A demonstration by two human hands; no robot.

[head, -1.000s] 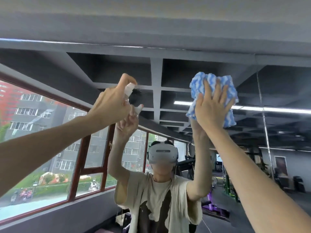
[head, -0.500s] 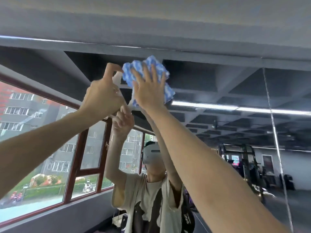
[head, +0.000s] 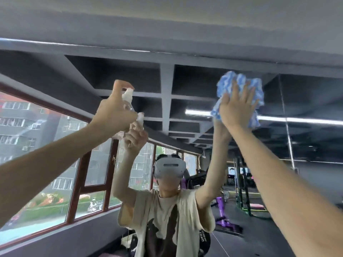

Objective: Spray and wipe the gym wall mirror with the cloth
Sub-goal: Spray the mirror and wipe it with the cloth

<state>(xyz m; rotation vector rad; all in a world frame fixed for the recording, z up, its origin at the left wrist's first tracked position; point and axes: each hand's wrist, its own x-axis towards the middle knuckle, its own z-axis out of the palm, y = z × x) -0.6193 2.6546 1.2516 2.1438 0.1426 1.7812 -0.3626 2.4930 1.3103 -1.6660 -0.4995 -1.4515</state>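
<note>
Mostly hidden behind the left hand, whose fingers curl round it, the clear spray bottle shows little but its white nozzle. With fingers spread flat, the right hand presses the blue cloth high on the mirror, near its top edge, left of a panel seam; grey ceiling beams reflect

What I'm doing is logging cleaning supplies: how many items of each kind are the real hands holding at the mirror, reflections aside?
Spray bottle: 1, gripped by the left hand
Blue-and-white cloth: 1, pressed to the mirror by the right hand
Total: 2
</note>
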